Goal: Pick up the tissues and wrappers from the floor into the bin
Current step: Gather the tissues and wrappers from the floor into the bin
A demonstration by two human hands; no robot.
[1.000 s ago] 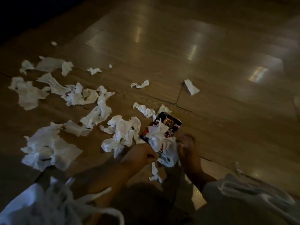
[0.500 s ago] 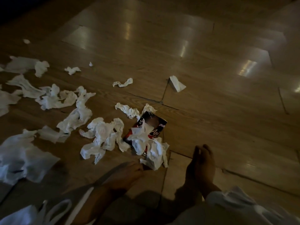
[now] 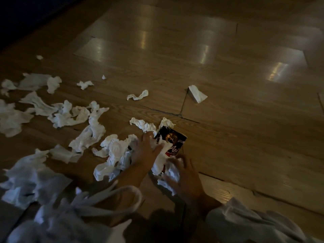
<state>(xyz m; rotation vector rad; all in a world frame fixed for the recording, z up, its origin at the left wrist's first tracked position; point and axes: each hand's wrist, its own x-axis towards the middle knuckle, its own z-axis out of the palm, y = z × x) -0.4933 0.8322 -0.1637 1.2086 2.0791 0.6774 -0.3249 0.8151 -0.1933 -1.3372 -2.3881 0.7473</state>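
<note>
Wrapper [image 3: 172,142] lying just beyond both hands, long axis pointing away; pressing spread left hand [image 3: 149,152] onto tissues [image 3: 114,149], right hand [image 3: 185,176] on more, grip too blurred to tell.

The floor [image 3: 228,137] is brown wood with thin darker lines running along it like wavy stripes, and it has pale shiny patches on it. The tissues [image 3: 91,132] are plain white against the brown. One folded tissue [image 3: 197,93] is white too. The wrapper [image 3: 172,140] is black and red, with white letters and a small orange-brown spot. The sleeves [image 3: 245,221] look white with a bit of grey-blue in the shade. The far corner [image 3: 26,14] is very dark blue, almost black
</note>
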